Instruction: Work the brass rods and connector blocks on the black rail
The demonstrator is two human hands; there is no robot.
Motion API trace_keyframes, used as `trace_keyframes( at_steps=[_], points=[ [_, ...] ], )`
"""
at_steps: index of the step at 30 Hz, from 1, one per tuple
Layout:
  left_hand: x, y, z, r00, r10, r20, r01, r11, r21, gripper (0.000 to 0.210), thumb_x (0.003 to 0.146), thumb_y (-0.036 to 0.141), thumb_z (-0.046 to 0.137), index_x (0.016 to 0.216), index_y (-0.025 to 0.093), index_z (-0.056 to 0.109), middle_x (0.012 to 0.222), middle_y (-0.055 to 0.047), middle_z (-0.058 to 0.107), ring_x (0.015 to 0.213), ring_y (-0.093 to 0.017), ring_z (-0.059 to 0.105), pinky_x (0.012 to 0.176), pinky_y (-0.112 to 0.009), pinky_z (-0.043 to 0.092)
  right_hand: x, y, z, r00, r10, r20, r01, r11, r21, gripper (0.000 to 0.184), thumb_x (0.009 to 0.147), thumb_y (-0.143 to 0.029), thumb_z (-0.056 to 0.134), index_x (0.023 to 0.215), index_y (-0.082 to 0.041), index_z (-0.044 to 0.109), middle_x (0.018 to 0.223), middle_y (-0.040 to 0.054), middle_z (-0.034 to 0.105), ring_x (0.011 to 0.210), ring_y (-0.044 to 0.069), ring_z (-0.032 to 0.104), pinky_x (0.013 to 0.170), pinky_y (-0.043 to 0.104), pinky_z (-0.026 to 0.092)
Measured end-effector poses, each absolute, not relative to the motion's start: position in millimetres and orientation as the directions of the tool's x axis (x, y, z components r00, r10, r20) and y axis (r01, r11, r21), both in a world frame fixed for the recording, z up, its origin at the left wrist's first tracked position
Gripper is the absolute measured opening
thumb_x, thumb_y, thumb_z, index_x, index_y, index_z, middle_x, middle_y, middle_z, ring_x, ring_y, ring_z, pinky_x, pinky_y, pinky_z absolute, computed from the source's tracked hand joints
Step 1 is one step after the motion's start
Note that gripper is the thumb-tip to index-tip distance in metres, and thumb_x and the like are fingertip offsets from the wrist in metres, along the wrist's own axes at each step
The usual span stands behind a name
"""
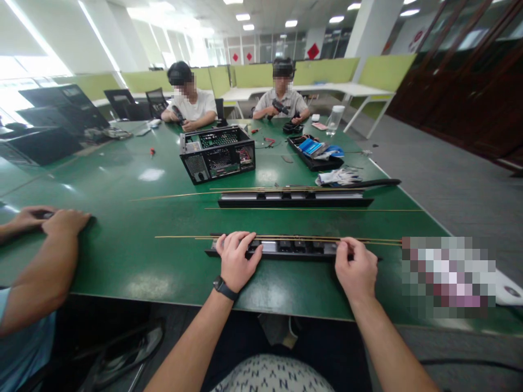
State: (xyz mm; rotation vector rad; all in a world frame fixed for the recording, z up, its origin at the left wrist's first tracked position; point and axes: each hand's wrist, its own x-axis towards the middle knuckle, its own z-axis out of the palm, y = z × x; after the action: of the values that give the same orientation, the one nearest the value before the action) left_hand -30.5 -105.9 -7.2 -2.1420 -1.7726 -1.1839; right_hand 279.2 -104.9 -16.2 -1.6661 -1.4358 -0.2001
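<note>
A long black power strip housing (298,249) lies along the near edge of the green table (134,239). Thin brass rods (180,237) run along its top and stick out past both ends. My left hand (236,259) rests on the strip's left end, fingers over the rods. My right hand (356,268) grips the strip's right part from the near side. A second black strip (294,198) with more brass rods (175,195) lies parallel a little farther back.
An open black computer case (217,153) stands mid-table. A black tray of tools (314,151), white gloves (337,176) and a clear cup (334,120) lie at the right. A co-worker's arms (44,250) rest at the left. Two people sit at the far side.
</note>
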Motion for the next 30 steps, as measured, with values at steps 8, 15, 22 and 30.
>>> trace_keyframes(
  at_steps=[8, 15, 22, 30],
  points=[
    [-32.2, -109.6, -10.3, 0.013, 0.763, 0.647, 0.869, -0.328, 0.370, 0.027, 0.094, 0.041, 0.068, 0.119, 0.030, 0.071, 0.120, -0.006, 0.075, 0.123, -0.029, 0.065, 0.120, -0.053, 0.026, 278.4, -110.6, -20.7, 0.326, 0.692, 0.644, 0.865, 0.056, -0.498, 0.026, 0.097, -0.036, 0.054, 0.103, -0.017, 0.070, 0.085, 0.0108, 0.075, 0.081, 0.026, 0.069, 0.090, 0.042, 0.046],
    [-31.9, -109.2, -11.2, -0.009, 0.754, 0.657, 0.877, -0.310, 0.368, 0.032, 0.092, 0.041, 0.070, 0.122, 0.029, 0.069, 0.126, -0.008, 0.073, 0.132, -0.031, 0.061, 0.121, -0.053, 0.026, 277.6, -111.8, -21.7, 0.331, 0.703, 0.629, 0.863, 0.044, -0.503, 0.025, 0.098, -0.036, 0.053, 0.105, -0.018, 0.069, 0.094, 0.0126, 0.076, 0.091, 0.028, 0.067, 0.094, 0.042, 0.044],
    [-32.7, -109.3, -11.4, -0.033, 0.696, 0.718, 0.877, -0.324, 0.355, 0.032, 0.089, 0.041, 0.075, 0.117, 0.026, 0.071, 0.124, -0.009, 0.074, 0.129, -0.031, 0.062, 0.119, -0.053, 0.028, 278.3, -111.8, -21.2, 0.327, 0.699, 0.636, 0.867, 0.046, -0.497, 0.024, 0.098, -0.035, 0.053, 0.103, -0.017, 0.069, 0.096, 0.0124, 0.074, 0.093, 0.028, 0.066, 0.095, 0.043, 0.043],
    [-35.4, -109.8, -11.3, -0.050, 0.658, 0.751, 0.874, -0.335, 0.352, 0.033, 0.084, 0.042, 0.081, 0.112, 0.027, 0.073, 0.117, -0.008, 0.074, 0.119, -0.031, 0.063, 0.108, -0.051, 0.038, 279.2, -111.0, -21.0, 0.331, 0.678, 0.656, 0.869, 0.052, -0.491, 0.024, 0.097, -0.034, 0.053, 0.102, -0.016, 0.069, 0.097, 0.0126, 0.074, 0.093, 0.027, 0.065, 0.097, 0.044, 0.043]
  ],
)
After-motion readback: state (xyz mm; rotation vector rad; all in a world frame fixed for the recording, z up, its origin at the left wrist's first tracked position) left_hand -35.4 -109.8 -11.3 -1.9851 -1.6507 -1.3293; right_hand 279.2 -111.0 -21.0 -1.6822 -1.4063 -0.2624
